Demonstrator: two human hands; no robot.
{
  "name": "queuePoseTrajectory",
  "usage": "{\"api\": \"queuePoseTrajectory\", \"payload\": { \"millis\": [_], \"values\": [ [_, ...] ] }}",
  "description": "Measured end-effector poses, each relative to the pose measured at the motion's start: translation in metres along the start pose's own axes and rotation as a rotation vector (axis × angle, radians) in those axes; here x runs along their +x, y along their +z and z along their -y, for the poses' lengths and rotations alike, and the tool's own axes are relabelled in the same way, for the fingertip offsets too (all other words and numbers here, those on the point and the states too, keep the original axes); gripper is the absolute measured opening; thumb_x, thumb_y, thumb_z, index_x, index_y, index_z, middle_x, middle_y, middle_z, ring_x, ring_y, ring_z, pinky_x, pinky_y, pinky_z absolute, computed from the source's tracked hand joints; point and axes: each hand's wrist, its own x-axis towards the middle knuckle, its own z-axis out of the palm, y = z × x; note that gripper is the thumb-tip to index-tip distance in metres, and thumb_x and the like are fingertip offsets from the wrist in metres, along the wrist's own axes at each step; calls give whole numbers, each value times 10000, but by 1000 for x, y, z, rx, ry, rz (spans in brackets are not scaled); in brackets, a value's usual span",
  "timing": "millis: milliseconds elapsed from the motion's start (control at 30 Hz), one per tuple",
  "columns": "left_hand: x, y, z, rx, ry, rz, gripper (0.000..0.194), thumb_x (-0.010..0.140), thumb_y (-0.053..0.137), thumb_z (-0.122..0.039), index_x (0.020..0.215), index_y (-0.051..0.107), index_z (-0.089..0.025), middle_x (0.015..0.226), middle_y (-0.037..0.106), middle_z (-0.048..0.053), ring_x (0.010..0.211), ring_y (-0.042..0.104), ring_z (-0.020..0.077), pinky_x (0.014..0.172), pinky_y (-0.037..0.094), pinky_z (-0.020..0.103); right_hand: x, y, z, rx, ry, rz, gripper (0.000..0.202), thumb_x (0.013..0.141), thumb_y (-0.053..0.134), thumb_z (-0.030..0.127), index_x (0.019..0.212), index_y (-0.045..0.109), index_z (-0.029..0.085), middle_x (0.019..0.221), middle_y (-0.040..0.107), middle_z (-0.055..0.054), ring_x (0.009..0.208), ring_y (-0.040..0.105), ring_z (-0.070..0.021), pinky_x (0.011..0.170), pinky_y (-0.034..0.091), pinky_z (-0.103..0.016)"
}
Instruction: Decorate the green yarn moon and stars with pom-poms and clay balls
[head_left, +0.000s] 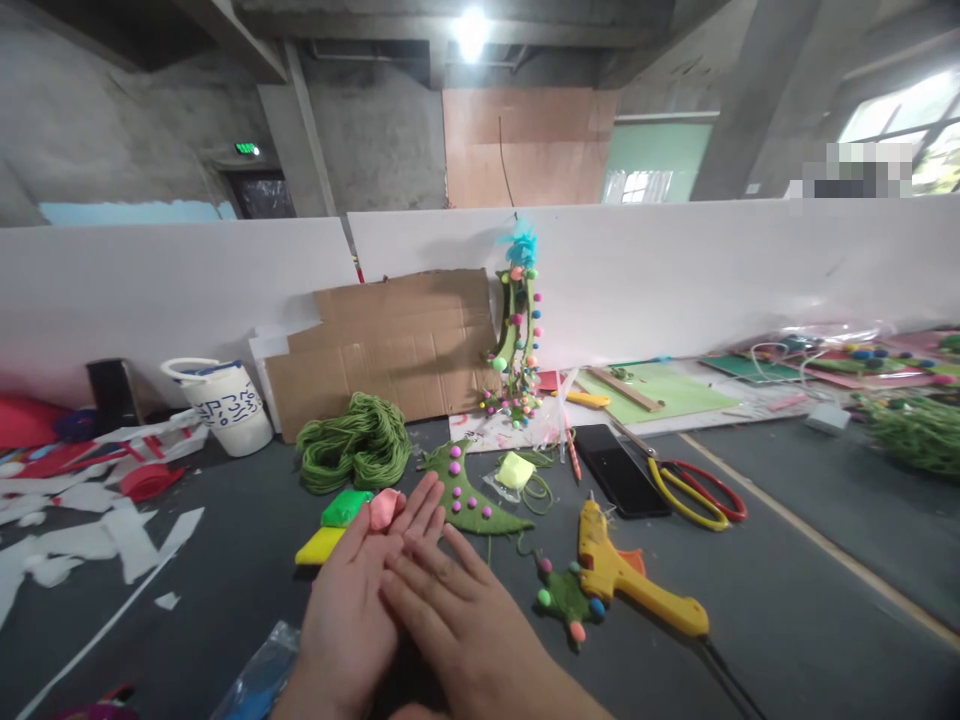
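Note:
My left hand (352, 610) is turned palm up over the near part of the table, its fingers stretched out. Across its palm lies my right hand (457, 600), palm down with fingers extended. Anything between the two palms is hidden. Just beyond my left fingers are packs of pink modelling clay (385, 509), green clay (346, 508) and yellow clay (321, 547). A green felt crescent (472, 512) with purple balls lies past my fingertips. To the right of my right hand is a green felt star (564, 597) edged with coloured balls.
A yellow glue gun (637, 590) rests at right, near a black phone (622, 475) and scissors (694, 492). Green yarn (356, 443) sits before cardboard (390, 340). A decorated crescent ornament (510, 340) hangs behind. White scraps (97, 530) and a white bucket (229, 410) are left.

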Motion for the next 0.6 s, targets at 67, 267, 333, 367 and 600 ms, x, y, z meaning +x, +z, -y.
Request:
{"api": "queuePoseTrajectory", "payload": {
  "millis": [67,267,333,367,600],
  "values": [
    [1,-2,2,9,-21,35,665,928,193,-444,1431,42,-35,1325,482,199,1250,413,199,1119,154,340,1,-1,0,-13,-31,-36,451,953,327,378,1300,432,110,1394,432,-35,1364,186,-200,1137,59,-401],
    [3,-6,3,2,-43,39,654,929,127,-442,1429,49,-29,1346,463,199,1275,382,199,1124,152,367,0,-6,1,41,51,41,669,888,380,561,1343,372,71,1414,398,-72,1361,198,-214,1134,85,-396],
    [3,-5,1,22,-34,-9,647,932,133,-439,1429,83,-28,1333,480,200,1257,415,195,1130,129,360,-1,-4,0,64,27,-35,570,896,413,506,1283,445,89,1353,484,-61,1355,220,-197,1136,85,-404],
    [3,-5,1,31,-32,-29,643,932,151,-439,1429,95,-35,1326,492,193,1246,432,188,1132,119,346,-1,-3,1,72,-7,-69,508,908,417,465,1260,470,102,1333,508,-51,1354,224,-189,1137,90,-399],
    [2,-2,4,8,-21,-81,632,935,161,-407,1429,71,-25,1348,459,214,1262,412,213,1123,163,375,1,-15,-1,132,50,69,672,874,423,559,1339,385,75,1397,422,-79,1355,222,-202,1133,102,-390]
  ]
}}
